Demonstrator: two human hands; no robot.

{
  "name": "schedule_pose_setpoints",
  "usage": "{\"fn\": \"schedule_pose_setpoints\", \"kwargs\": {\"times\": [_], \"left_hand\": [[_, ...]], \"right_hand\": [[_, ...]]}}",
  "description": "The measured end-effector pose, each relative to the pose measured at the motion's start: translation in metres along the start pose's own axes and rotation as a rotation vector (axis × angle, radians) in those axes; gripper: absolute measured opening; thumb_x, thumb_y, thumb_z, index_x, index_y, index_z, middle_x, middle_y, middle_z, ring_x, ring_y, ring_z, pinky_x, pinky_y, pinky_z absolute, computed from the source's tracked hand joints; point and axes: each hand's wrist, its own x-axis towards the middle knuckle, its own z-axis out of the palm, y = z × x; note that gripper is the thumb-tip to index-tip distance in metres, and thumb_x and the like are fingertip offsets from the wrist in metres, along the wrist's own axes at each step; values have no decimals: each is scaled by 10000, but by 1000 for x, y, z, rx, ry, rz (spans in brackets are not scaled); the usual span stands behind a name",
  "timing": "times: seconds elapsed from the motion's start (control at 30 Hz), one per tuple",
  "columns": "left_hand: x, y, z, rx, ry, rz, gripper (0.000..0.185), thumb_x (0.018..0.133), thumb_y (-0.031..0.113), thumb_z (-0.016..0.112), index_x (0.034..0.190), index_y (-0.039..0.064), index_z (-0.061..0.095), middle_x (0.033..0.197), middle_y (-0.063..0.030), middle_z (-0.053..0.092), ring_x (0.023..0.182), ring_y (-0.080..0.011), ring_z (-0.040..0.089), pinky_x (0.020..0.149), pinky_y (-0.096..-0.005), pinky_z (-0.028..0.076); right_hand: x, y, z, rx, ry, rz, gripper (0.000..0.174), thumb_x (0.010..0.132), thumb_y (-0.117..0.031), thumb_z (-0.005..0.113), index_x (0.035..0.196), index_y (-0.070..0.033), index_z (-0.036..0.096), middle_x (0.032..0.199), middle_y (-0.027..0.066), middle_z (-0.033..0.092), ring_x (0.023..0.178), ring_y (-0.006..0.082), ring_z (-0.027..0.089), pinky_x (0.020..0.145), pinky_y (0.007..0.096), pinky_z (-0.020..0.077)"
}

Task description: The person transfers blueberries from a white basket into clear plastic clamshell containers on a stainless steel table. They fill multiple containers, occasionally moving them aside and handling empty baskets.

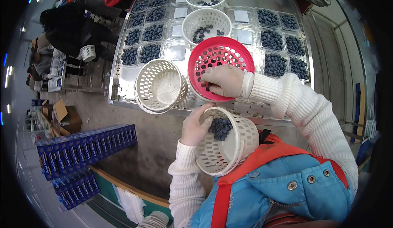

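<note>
My left hand (196, 125) grips the rim of a white slotted plastic basket (247, 133), which is tilted against my body. A small heap of blueberries (220, 129) lies inside it. My right hand (225, 80), in a pale thin glove, reaches into a red perforated plastic colander (221, 42). Its fingers curl down near a few dark berries, and their tips are partly hidden, so I cannot tell whether they hold any. The colander stands at the table's near edge. To its left is a white slotted basket (167, 85) with no berries visible in it.
On the steel table (130, 74), clear punnets filled with blueberries (150, 53) line the left, others (275, 64) the right. Behind the colander stand white baskets (206, 14) holding some berries. Blue printed cartons (89, 149) are stacked at lower left. People (76, 28) work at far left.
</note>
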Motion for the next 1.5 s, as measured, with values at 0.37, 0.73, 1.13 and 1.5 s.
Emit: {"fn": "schedule_pose_setpoints", "kwargs": {"times": [0.37,0.73,1.13,1.5], "left_hand": [[-9,-9,-11,-127,12,-83,442,844,-25,647,1275,69,664,1224,-118,688,1136,-230,654,1007,-342,485],[4,4,16,-199,-52,-20,417,871,-99,641,1271,18,642,1246,-86,663,1158,-177,619,1028,-314,474],[-6,28,64,-150,-96,-41,451,843,-78,667,1268,73,669,1196,-87,670,1115,-180,641,1002,-315,489],[-20,44,72,7,-20,-144,476,844,-56,674,1297,88,664,1211,-106,670,1132,-207,647,1012,-325,493]], "right_hand": [[-224,72,-16,-64,382,510,204,777,-58,738,981,-46,731,862,101,664,781,269,664,723,364,534],[-285,71,37,-494,28,804,1002,687,-565,826,1547,-351,357,1672,105,196,1530,408,166,1151,753,131],[-275,133,12,-653,-5,664,910,794,-736,647,1570,-396,315,1677,48,225,1533,398,173,1135,763,155],[-227,198,-49,-640,7,665,883,845,-712,605,1590,-360,286,1690,63,184,1546,399,135,1173,735,91]]}}
